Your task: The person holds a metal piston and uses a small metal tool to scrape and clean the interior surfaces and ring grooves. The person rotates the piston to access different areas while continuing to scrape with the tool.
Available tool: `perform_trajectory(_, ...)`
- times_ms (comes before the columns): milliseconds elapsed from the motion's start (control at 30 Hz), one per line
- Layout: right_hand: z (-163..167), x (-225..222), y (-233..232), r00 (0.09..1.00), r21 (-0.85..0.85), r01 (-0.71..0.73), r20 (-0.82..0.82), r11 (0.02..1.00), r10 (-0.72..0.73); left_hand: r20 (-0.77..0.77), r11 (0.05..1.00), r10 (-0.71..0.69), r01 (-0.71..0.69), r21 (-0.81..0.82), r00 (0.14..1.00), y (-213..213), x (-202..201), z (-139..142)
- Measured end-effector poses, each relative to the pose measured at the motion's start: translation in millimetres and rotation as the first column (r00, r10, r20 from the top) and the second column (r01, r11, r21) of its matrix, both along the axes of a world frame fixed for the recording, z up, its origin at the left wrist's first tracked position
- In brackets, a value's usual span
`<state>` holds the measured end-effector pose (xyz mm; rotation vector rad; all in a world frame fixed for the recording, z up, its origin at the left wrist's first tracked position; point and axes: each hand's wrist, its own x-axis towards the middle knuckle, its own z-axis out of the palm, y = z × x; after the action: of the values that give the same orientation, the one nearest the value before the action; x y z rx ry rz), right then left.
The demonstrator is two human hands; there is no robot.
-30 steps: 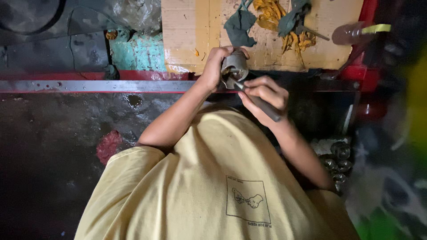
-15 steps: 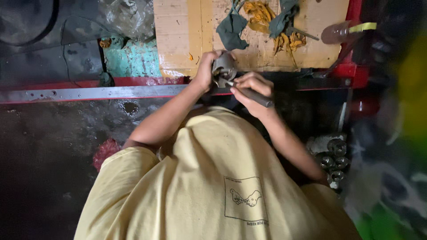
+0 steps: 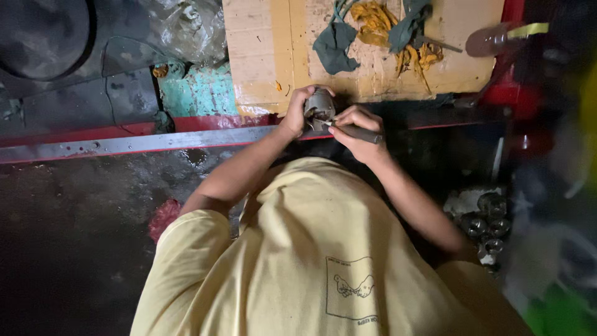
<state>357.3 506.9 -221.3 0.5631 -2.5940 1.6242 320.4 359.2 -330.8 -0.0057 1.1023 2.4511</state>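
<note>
I log the yellow shirt (image 3: 323,249) nearest. Above it, left hand (image 3: 297,112) wraps a grey metal part (image 3: 319,104); right hand (image 3: 354,127) pinches a dark-handled tool (image 3: 360,132) against it — both over the red ledge (image 3: 205,122). Beyond: cardboard sheet (image 3: 273,50) bearing rags (image 3: 373,28).

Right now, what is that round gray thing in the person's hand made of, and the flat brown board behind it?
The round gray part in the left hand looks like metal: dull gray, grimy, faint shine on its edges. The tool in the right hand has a dark handle, perhaps rubber or plastic; too blurred to tell. The board looks like cardboard: flat, tan, matte, stained, with tape strips.
</note>
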Motion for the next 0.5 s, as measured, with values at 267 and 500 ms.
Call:
perform_trajectory(267, -18, 22, 11, 1.0, 0.064, 0.008, -0.017, 0.998, -0.007, -0.046, 0.991, -0.051, 0.045, -0.125, 0.998, 9, 3, -24)
perform_trajectory(500, -24, 26, 17, 0.999, 0.107, 0.011, -0.035, 0.994, -0.008, -0.02, 0.992, -0.1, 0.098, -0.073, 0.995, 10, 6, -30)
